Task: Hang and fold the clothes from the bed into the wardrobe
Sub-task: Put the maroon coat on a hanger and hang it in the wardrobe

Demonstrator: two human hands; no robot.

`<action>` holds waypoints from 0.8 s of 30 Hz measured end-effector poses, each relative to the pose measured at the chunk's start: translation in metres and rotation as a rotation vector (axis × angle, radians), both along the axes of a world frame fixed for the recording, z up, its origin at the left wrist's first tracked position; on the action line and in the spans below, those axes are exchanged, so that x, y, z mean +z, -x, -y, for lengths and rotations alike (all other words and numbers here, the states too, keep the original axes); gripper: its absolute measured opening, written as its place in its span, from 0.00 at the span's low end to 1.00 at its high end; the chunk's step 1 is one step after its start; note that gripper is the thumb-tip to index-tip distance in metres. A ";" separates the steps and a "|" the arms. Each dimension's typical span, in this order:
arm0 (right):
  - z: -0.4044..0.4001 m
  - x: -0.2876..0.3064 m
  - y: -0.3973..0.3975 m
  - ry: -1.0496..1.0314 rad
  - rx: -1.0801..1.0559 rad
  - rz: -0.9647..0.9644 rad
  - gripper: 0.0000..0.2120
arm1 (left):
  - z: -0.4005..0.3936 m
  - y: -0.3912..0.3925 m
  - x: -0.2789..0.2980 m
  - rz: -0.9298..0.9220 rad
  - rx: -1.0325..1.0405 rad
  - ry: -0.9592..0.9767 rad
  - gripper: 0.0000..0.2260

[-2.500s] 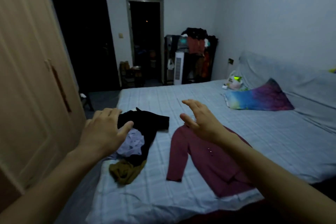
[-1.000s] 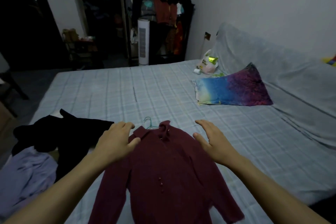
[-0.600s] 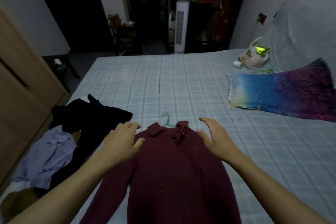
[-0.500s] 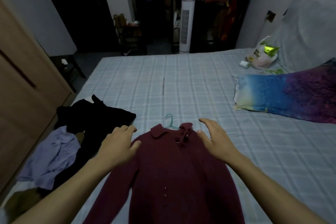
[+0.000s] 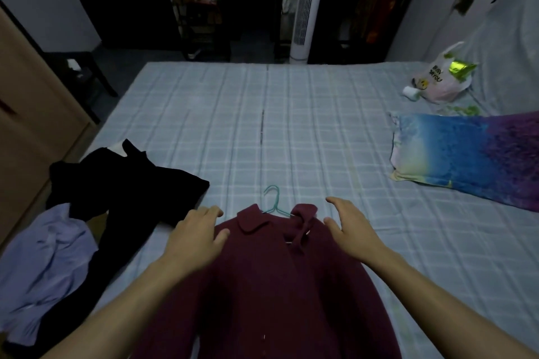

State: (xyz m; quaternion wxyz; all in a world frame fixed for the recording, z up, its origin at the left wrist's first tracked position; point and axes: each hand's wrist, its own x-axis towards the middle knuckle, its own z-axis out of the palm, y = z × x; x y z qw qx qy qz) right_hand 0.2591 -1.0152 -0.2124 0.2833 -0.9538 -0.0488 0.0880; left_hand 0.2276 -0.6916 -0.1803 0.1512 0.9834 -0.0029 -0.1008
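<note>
maroon coat (image 5: 271, 285) lies flat at the near edge of the bed (image 5: 291, 131), already on a teal hanger (image 5: 274, 201) whose hook pokes out past the collar. left hand (image 5: 195, 237) and right hand (image 5: 351, 230) are spread, fingers loose, over the two shoulders, pinching nothing, likely to square the coat on the hanger before lifting. black garment (image 5: 125, 183) and lilac shirt (image 5: 43, 259) wait at left.

A maroon collared garment (image 5: 271, 285) is spread flat, front up, on the near part of the checked bed (image 5: 291, 131), with a teal hanger (image 5: 275, 204) protruding from its collar. To its left, a black garment (image 5: 125, 192) and a crumpled lilac shirt (image 5: 43, 265) are heaped. The wardrobe (image 5: 32, 114) is seen at far left.
</note>
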 end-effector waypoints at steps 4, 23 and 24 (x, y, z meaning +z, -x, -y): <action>-0.004 -0.054 -0.038 0.031 -0.031 -0.097 0.22 | -0.007 -0.043 -0.054 -0.075 -0.021 0.001 0.20; -0.019 -0.244 -0.157 0.303 0.189 -0.443 0.32 | 0.017 -0.183 -0.282 -0.310 -0.174 0.051 0.27; -0.017 -0.251 -0.154 0.285 0.197 -0.472 0.33 | 0.020 -0.183 -0.290 -0.331 -0.174 0.040 0.28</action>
